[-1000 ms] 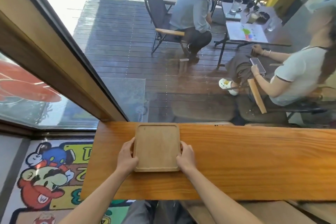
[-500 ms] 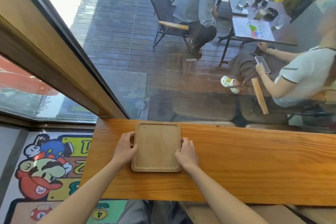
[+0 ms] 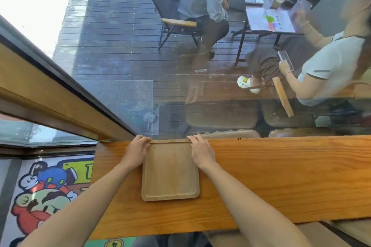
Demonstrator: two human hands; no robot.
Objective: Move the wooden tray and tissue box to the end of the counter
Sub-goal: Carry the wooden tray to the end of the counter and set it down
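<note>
Both hands, left hand [image 3: 136,150] and right hand [image 3: 201,151], grip wooden tray [image 3: 170,174]; no legible labels.

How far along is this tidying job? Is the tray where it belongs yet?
Nearly, for the tray: the wooden tray lies flat near the left end of the counter, its far edge at the window side. Both hands, left hand and right hand, rest on its far corners. The tissue box is not in view, so that part looks undone.

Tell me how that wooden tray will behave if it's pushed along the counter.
The wooden tray looks rigid and flat, so it should slide without tipping. The counter looks smooth, so probably little drag. Left hand and right hand grip its far corners.
</note>
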